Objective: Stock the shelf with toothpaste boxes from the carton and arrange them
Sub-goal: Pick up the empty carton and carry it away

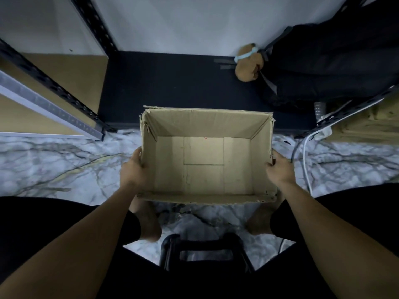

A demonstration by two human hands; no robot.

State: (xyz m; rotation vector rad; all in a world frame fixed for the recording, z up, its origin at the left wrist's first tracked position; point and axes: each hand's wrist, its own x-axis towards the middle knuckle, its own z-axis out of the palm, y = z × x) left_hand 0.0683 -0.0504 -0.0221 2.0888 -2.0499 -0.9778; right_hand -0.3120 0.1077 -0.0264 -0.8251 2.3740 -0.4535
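A brown cardboard carton (206,119) with torn top edges sits in front of me over the marble floor, open at the top. Its inside is bare; I see no toothpaste boxes in it or anywhere in view. My left hand (133,167) grips the carton's left wall, fingers curled over the rim. My right hand (279,168) grips the right wall the same way. A shelf (54,83) with black slotted posts and tan boards stands at the left.
A dark mat (172,87) lies beyond the carton against a white wall. A black bag (334,67) with a brown plush toy (248,63) rests at the right. Another rack (356,117) and white cables (305,160) are at the right. A black stool frame (205,249) is between my legs.
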